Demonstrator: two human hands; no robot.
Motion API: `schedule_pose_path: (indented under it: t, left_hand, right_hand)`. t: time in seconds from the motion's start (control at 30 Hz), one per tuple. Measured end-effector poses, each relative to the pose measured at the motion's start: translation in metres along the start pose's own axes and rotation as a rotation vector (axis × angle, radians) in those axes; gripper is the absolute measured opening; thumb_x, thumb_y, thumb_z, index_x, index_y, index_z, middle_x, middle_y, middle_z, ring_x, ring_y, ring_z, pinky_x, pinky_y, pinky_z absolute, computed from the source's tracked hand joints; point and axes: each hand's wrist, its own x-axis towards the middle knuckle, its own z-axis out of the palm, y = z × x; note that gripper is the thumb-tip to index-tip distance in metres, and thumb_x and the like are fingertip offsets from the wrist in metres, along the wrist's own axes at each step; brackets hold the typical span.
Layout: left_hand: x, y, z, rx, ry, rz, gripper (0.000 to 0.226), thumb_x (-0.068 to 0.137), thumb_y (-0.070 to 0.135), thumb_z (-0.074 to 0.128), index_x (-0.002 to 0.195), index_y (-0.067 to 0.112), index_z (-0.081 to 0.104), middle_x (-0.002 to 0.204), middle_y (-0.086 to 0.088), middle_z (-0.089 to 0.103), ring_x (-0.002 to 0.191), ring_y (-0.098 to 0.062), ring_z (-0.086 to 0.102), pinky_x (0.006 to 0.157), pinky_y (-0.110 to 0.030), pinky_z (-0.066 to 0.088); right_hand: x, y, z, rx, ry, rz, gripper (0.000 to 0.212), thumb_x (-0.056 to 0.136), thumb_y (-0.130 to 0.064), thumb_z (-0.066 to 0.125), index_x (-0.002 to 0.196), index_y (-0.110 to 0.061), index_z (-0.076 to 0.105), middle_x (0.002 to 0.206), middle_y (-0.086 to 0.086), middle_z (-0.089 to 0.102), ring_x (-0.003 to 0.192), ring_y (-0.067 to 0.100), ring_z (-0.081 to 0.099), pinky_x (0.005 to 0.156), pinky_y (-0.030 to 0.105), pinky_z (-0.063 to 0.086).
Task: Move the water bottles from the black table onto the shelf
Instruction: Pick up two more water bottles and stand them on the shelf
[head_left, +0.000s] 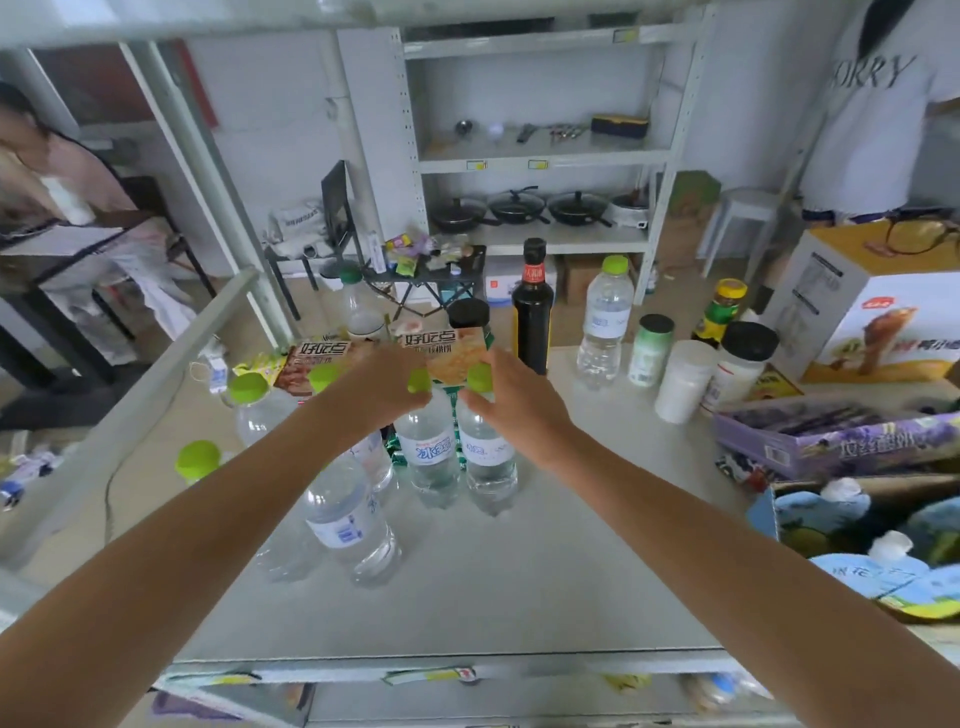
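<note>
Two water bottles stand upright and touching on the grey shelf (519, 587), and each has a hand at its green cap. The left hand (387, 387) curls over the cap of the left bottle (434, 457), fingers wrapped around the neck; the right hand (511, 400) rests against the cap of the right bottle (488, 460), fingers bent loosely around it, though whether it grips or has just let go cannot be told. Both bottles sit directly in front of the biscuit packs (447, 348), which lean just behind the hands.

Left of that pair, more green-capped bottles (345, 514) are grouped close together on the same shelf. Right of the pair, past a dark sauce bottle (532, 306), another clear bottle (605, 322) stands among jars.

This looks like the placing step: the pair is down on the shelf surface. The next move probably calls for opening both hands, lifting clear without tipping the tall, narrow bottles, and turning back toward the black table, which is not clearly identifiable here.
</note>
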Motion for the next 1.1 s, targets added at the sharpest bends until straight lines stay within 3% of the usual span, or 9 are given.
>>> schedule_pose_path:
  t: [0.1,0.23,0.33,0.43,0.53,0.67,0.83,0.97,1.1]
  left_hand:
    - [0.001,0.001,0.008,0.148,0.035,0.013,0.050,0.089,0.026,0.055,0.134,0.009,0.041,0.132,-0.018,0.049,0.118,-0.033,0.051,0.103,-0.045,0.041]
    - [-0.006,0.001,0.008,0.191,0.004,-0.022,0.059,0.086,0.028,0.058,0.138,0.012,0.035,0.138,-0.018,0.044,0.125,-0.037,0.044,0.105,-0.049,0.040]
    - [-0.026,0.021,0.001,0.264,0.158,-0.034,0.059,0.087,0.030,0.056,0.137,0.009,0.035,0.132,-0.023,0.043,0.125,-0.041,0.037,0.104,-0.053,0.036]
    - [-0.055,0.064,-0.004,0.044,0.347,0.111,0.046,0.086,0.025,0.057,0.126,0.004,0.047,0.126,-0.024,0.048,0.119,-0.041,0.040,0.101,-0.054,0.037]
    - [-0.070,0.107,0.012,-0.193,0.371,0.382,0.041,0.082,0.033,0.049,0.109,0.003,0.059,0.109,-0.022,0.058,0.105,-0.038,0.050,0.095,-0.046,0.041]
    - [-0.090,0.177,0.054,-0.293,0.195,0.693,0.041,0.077,0.034,0.035,0.087,0.008,0.064,0.087,-0.012,0.064,0.083,-0.029,0.062,0.078,-0.039,0.053]
    - [-0.131,0.273,0.142,0.062,-0.061,1.088,0.019,0.074,0.023,0.045,0.071,0.016,0.062,0.064,-0.003,0.061,0.054,-0.022,0.063,0.043,-0.023,0.051]
    - [-0.163,0.368,0.194,0.122,-0.252,1.168,0.020,0.089,0.016,0.041,0.093,0.009,0.059,0.092,-0.007,0.058,0.084,-0.024,0.058,0.071,-0.034,0.045]
    - [-0.199,0.455,0.243,0.189,-0.453,1.147,0.016,0.090,0.016,0.041,0.094,0.010,0.055,0.090,-0.007,0.053,0.082,-0.026,0.056,0.068,-0.030,0.034]
  right_hand:
    - [-0.006,0.000,0.002,0.025,-0.035,0.061,0.055,0.092,-0.033,0.055,0.133,-0.002,0.036,0.135,0.014,0.047,0.116,0.030,0.054,0.089,0.039,0.048]
    - [-0.031,0.005,0.003,0.113,-0.067,0.156,0.057,0.090,-0.027,0.059,0.133,0.001,0.033,0.132,0.018,0.041,0.115,0.030,0.052,0.094,0.037,0.045]
    - [-0.064,0.017,0.009,0.179,-0.026,0.261,0.059,0.090,-0.027,0.059,0.135,0.000,0.032,0.129,0.017,0.043,0.110,0.031,0.054,0.091,0.039,0.047]
    - [-0.109,0.034,0.011,0.183,0.017,0.372,0.056,0.091,-0.030,0.056,0.134,-0.003,0.034,0.127,0.016,0.047,0.107,0.031,0.057,0.090,0.041,0.049]
    - [-0.150,0.056,0.000,0.104,0.006,0.474,0.052,0.093,-0.033,0.049,0.136,-0.007,0.033,0.132,0.011,0.046,0.112,0.029,0.057,0.091,0.040,0.048]
    - [-0.209,0.099,-0.039,0.007,0.036,0.649,0.051,0.095,-0.033,0.044,0.136,-0.005,0.030,0.134,0.013,0.045,0.116,0.033,0.055,0.093,0.044,0.048]
    - [-0.321,0.174,-0.089,-0.024,0.058,0.913,0.052,0.096,-0.031,0.042,0.138,-0.003,0.028,0.141,0.016,0.039,0.121,0.034,0.051,0.097,0.044,0.046]
    - [-0.434,0.229,-0.123,-0.016,0.088,1.167,0.044,0.097,-0.024,0.043,0.133,0.001,0.037,0.137,0.018,0.043,0.123,0.035,0.049,0.096,0.041,0.045]
    - [-0.536,0.270,-0.138,-0.010,0.110,1.321,0.042,0.094,-0.022,0.043,0.131,-0.002,0.038,0.132,0.018,0.050,0.119,0.034,0.052,0.095,0.040,0.045]
